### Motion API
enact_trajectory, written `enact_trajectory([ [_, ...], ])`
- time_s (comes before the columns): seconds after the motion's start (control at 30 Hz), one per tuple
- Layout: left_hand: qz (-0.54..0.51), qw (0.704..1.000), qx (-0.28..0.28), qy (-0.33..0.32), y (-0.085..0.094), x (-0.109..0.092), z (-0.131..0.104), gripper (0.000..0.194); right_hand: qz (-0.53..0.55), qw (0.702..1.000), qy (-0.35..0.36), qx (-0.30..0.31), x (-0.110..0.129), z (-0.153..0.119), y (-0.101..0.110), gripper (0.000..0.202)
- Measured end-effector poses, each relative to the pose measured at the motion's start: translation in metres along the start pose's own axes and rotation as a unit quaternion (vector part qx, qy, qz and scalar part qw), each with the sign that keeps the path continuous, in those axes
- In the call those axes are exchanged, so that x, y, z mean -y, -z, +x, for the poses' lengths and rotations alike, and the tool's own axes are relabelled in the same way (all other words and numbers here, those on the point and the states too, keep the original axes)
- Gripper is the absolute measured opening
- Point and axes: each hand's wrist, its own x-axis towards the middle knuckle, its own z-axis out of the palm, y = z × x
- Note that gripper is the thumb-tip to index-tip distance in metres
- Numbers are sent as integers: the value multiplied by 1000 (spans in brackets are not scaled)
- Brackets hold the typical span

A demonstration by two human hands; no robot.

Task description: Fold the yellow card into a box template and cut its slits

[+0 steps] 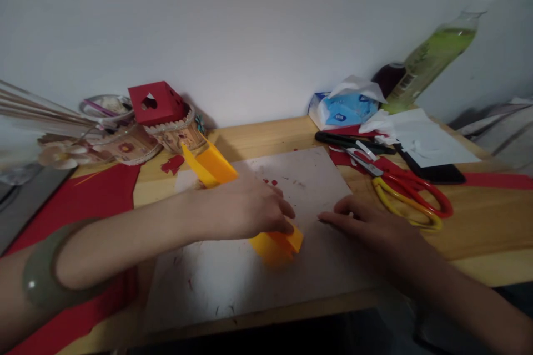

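Observation:
A folded strip of yellow-orange paper (277, 249) lies across a white board (320, 177); its far end stands up beyond my wrist. My left hand (245, 208), with a green bangle on the forearm, reaches over the strip, its fingers curled onto the near end and closed on it. The middle of the strip is hidden under that hand. My right hand (370, 227) hovers at the board's right side, fingers stretched out toward the left and apart from the paper, holding nothing. Small red paper scraps (273, 182) are scattered on the board.
Red and yellow scissors (410, 194), a black phone (433, 171), white paper (433, 136) and a blue tissue pack (350, 108) are at the right. A bottle (435, 55) leans behind. Decorated baskets (129, 141), a red paper box (156, 102) and red sheets (104, 194) occupy the left.

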Motion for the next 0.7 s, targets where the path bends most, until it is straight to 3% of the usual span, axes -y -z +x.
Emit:
enact_trajectory([
  [0.23, -96, 986, 136, 22, 4, -8, -5, 39, 45, 993, 108, -30, 9, 8, 5, 34],
  [0.47, -46, 995, 85, 16, -21, -9, -18, 35, 75, 988, 137, 13, 18, 25, 4, 37],
  [0.7, -58, 995, 71, 25, -23, -13, -24, 36, 109, 974, 198, -1, 13, 33, -13, 37],
])
